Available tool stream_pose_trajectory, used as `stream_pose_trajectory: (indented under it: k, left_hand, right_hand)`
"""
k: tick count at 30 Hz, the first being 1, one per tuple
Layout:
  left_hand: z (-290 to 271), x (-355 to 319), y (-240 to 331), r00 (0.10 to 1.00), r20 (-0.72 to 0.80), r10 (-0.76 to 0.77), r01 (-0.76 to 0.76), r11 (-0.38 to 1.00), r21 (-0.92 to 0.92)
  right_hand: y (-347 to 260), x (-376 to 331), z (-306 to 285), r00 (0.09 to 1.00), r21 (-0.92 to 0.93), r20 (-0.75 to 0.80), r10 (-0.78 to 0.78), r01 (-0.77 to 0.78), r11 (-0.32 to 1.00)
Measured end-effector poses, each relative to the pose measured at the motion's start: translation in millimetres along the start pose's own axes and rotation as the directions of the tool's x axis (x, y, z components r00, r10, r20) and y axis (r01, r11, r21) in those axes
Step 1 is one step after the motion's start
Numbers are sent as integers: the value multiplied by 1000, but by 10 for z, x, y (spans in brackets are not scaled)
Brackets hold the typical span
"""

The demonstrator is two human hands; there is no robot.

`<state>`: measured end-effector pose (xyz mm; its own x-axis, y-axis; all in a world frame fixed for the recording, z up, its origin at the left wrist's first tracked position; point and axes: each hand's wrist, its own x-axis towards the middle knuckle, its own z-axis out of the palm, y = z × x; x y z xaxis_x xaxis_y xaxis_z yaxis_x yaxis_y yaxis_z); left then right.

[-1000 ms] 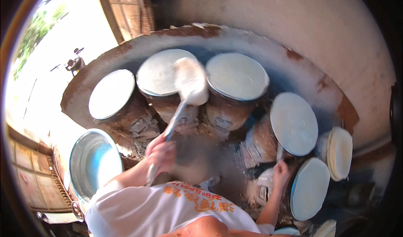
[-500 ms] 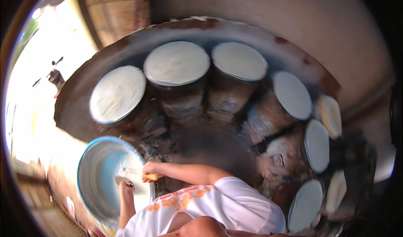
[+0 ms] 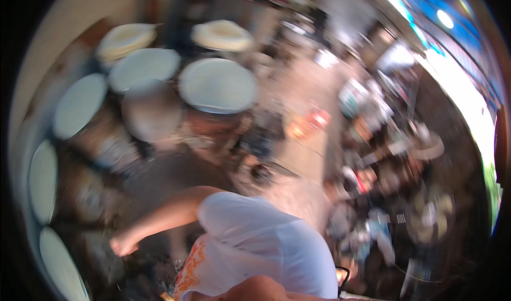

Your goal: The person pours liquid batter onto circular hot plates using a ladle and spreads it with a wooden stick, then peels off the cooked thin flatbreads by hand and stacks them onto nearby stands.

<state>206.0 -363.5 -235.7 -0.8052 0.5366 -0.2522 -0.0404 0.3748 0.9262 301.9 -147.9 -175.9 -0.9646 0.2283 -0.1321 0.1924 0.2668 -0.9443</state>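
My right hand (image 3: 123, 245) is closed in a fist at the lower left, low over dark ground inside the ring of drum-like stoves; what it holds, if anything, is hidden. My left hand is out of the picture. Nearest the fist are pale round tops (image 3: 43, 181) of the stoves along the left side. Another pale round top (image 3: 218, 85) sits farther ahead on a brown drum base. A blurred, greyish round disc (image 3: 151, 110) shows beside it; its kind cannot be made out.
Stacks of pale flat rounds (image 3: 125, 39) and more such rounds (image 3: 222, 35) lie behind the stoves. Right of them, a blurred tan floor (image 3: 303, 152) runs back. Bags, vessels and other clutter (image 3: 367, 104) crowd the right side.
The view has swung far to the right, so the blue-rimmed basin and my left hand have left it. The yellow thing in my right hand no longer shows.
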Motion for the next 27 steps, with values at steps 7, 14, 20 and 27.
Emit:
stream_pose_trajectory:
  k: [7,14,20,27]
  left_hand:
    - [1000,-971,715,778,482,402,-479,877,41]
    - [1736,-2623,530,472,820,324,-548,836,-15]
    - [2301,-3966,17,212,974,81,-467,884,28]
    - [3169,-4755,-264,-301,953,23,-703,671,-238]
  right_hand:
    - [-1287,-988,-1115,976,-617,-218,8,-144,773]
    - [-1313,-3825,-1136,838,-494,-536,100,-407,768]
    - [-1338,-6465,-433,711,-411,-649,272,-628,661]
    - [-925,-8662,2187,75,-119,-993,-94,-495,861]
